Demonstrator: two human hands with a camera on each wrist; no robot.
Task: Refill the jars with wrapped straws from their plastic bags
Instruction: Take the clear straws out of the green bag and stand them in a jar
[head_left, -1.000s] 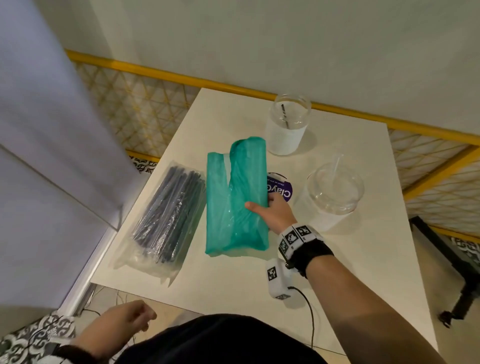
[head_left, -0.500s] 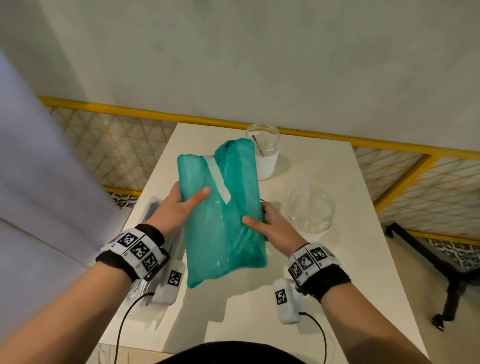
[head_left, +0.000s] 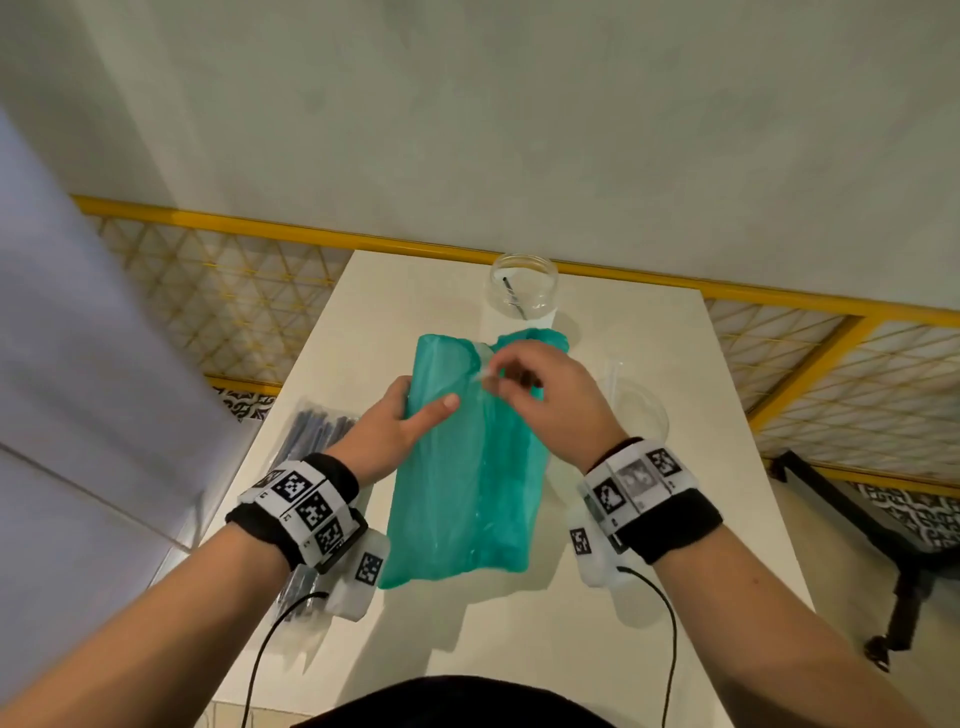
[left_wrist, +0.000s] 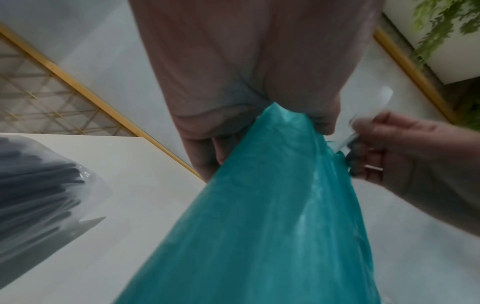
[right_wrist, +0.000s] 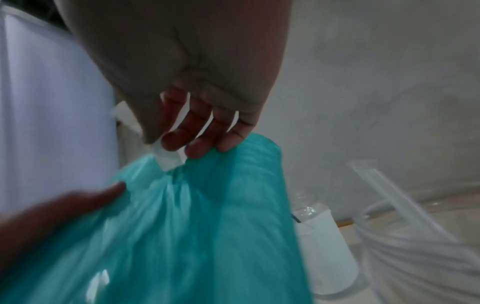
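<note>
A teal plastic bag (head_left: 467, 467) of straws is held above the white table (head_left: 519, 639). My left hand (head_left: 400, 421) grips its left edge, thumb across the front. My right hand (head_left: 540, 395) pinches a strip of clear tape (right_wrist: 167, 158) at the bag's top (left_wrist: 283, 127). A clear bag of dark straws (head_left: 317, 431) lies on the table at the left, also seen in the left wrist view (left_wrist: 39, 185). One glass jar (head_left: 523, 285) with a single dark straw stands at the back. A second jar (head_left: 641, 415) with a clear straw stands at the right, partly hidden by my right hand.
A yellow-framed lattice railing (head_left: 239, 291) runs behind the table and to its right. A pale wall panel (head_left: 78, 389) stands close on the left. A black stand base (head_left: 893, 551) sits on the floor at the right. Wrist cables hang over the table's near edge.
My left hand came up from below the table and took the teal bag's left edge. Both hands raised it off the table. My right hand moved from its side to the tape on top.
</note>
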